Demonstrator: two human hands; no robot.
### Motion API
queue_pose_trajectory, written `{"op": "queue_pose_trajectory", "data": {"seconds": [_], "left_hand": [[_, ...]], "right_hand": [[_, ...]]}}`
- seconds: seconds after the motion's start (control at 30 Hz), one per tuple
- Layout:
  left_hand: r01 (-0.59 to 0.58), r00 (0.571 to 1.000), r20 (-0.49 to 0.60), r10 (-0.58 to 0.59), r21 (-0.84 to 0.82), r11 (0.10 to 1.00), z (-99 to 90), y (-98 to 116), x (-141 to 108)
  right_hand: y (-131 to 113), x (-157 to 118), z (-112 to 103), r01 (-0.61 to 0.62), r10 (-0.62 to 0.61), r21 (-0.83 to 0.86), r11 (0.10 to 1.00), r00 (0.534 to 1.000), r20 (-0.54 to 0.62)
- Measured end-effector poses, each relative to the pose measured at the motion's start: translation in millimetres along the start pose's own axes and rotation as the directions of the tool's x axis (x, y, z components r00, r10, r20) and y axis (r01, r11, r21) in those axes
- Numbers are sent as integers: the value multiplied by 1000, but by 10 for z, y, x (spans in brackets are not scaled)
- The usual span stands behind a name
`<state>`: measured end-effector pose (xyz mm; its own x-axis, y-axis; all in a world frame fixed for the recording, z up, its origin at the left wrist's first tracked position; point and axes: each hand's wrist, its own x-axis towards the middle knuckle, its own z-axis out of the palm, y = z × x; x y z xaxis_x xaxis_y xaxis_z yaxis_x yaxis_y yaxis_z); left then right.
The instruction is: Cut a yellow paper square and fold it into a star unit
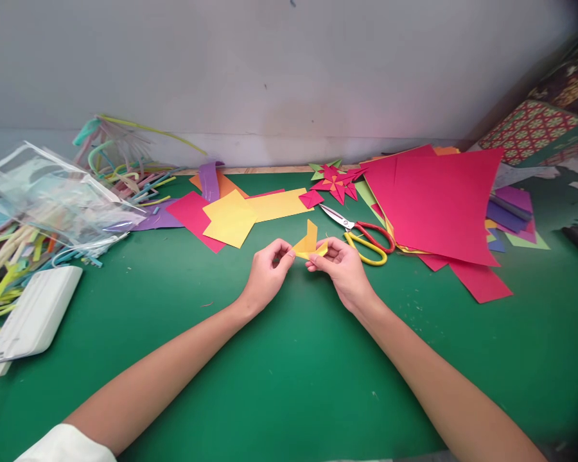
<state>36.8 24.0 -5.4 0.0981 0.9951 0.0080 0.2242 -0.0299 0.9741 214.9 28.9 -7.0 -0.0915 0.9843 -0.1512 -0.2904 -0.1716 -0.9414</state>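
In the head view, the left hand [266, 274] and right hand [345, 273] pinch the folded paper [311, 239] between them, one at each end, over the table [270, 385]. Scissors [362, 232] lie just beyond the right hand.

Craft workspace: coloured paper [428, 208], scissors [349, 225]
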Motion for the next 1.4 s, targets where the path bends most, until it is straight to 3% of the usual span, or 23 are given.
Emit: {"op": "queue_pose_trajectory", "data": {"seconds": [0.3,0.53,1.4], "left_hand": [[-12,998,60,13,-20,1000,-5,13,-2],[-45,998,44,48,-56,997,-5,10,0],[-9,1000,-27,7,-49,999,-5,24,-11]], "right_hand": [[-10,-24,26,44,-43,-8,999,998,50],[-7,-46,23,-60,62,-16,998,992,110],[-26,-57,30,-51,52,-61,997,999,12]]}}
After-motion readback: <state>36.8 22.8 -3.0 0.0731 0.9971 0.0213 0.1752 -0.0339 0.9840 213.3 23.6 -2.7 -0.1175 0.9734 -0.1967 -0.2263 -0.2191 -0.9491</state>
